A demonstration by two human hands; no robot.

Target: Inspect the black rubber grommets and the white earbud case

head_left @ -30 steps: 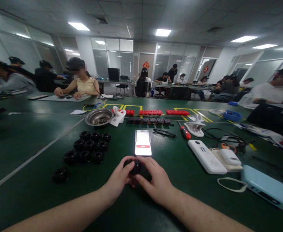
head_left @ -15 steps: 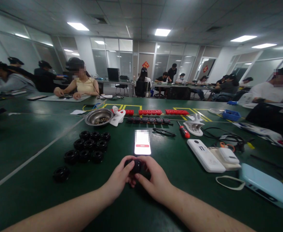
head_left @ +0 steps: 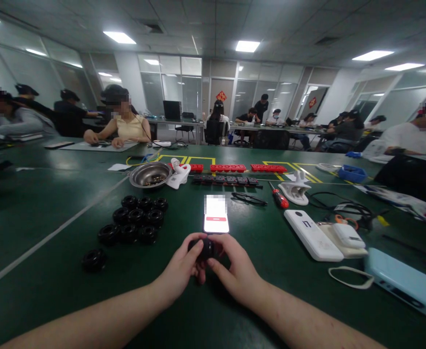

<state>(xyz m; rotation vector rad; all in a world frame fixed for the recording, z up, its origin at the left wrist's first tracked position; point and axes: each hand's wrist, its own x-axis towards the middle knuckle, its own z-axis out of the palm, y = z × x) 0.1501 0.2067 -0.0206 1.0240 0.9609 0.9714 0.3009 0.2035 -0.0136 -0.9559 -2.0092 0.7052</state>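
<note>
Between my left hand and my right hand is a glossy black ring-shaped part, held just above the table close to me. The left thumb presses on its near side. My right fingers curl round its other side, and the lower fingers partly hide it. Right behind my hands lies a phone with a lit screen. To the left, several similar black ring-shaped parts sit grouped in rows. One more ring lies apart, nearer to me.
Behind the phone are a dark segmented strip, red trays, glasses and a metal bowl with small brass-coloured pieces. On the right lie a screwdriver, a white power bank and a light-blue box. Co-workers sit beyond.
The black ring-shaped part has turned slightly between my fingers. My hands have stayed nearly in place, while the whole view has shifted a little.
</note>
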